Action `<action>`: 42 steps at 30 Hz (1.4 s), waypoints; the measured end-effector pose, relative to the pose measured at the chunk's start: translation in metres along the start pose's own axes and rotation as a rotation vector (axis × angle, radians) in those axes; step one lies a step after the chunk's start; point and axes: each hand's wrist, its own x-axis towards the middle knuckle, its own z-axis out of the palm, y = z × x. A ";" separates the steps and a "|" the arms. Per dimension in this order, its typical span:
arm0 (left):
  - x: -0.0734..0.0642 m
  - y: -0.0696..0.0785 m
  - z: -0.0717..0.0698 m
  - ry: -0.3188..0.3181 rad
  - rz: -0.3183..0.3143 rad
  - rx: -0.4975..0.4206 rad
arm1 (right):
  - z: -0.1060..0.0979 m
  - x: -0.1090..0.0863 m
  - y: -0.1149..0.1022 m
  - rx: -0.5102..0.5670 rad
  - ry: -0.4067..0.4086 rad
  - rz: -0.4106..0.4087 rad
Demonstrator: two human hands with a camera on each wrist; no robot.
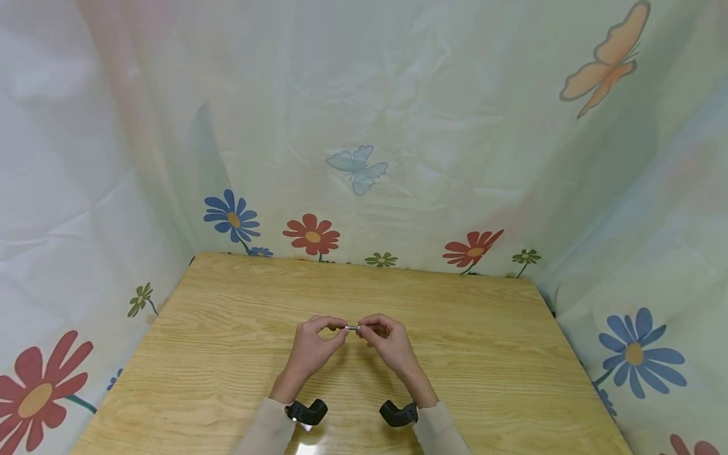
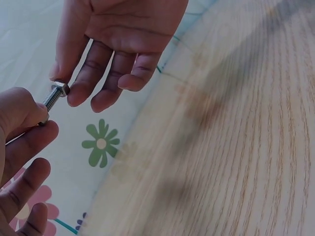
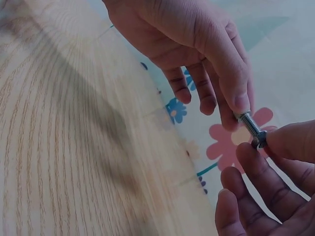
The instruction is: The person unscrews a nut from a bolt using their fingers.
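Observation:
Above the table, both hands meet at a small silver bolt with a bare threaded shank showing between them. One end of the bolt is pinched between thumb and index finger of my left hand, which partly hide it. At the opposite end, my right hand pinches a metal nut with thumb and index finger. The nut sits around the end of the thread in the right wrist view. The other fingers of each hand are loosely bent and apart from the bolt.
Under the hands lies a wood-grain table. A pale curtain printed with flowers and butterflies surrounds it at the back and sides. Each wrist wears a black device, one on the left and one on the right.

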 end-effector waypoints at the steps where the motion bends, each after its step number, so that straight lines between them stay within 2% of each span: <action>1: 0.000 0.000 0.000 0.001 0.000 0.000 | 0.000 0.000 0.000 -0.004 -0.002 -0.007; 14: -0.001 -0.003 -0.001 -0.004 0.001 -0.019 | 0.000 -0.002 -0.007 -0.018 -0.013 -0.071; 20: -0.002 -0.004 -0.002 -0.006 0.012 -0.013 | -0.001 -0.001 -0.001 -0.019 0.015 -0.095; 23: -0.001 -0.004 -0.002 -0.009 0.003 -0.016 | -0.001 -0.001 0.000 -0.018 0.035 -0.065; 27: -0.001 -0.005 -0.003 -0.012 -0.016 -0.032 | 0.001 -0.001 -0.001 -0.038 0.053 0.020; 32: 0.000 -0.005 -0.003 -0.017 -0.031 -0.034 | 0.002 -0.001 -0.001 -0.064 0.047 0.092; 42: -0.001 -0.005 -0.001 -0.023 -0.032 -0.040 | 0.004 -0.002 0.000 -0.062 0.019 0.062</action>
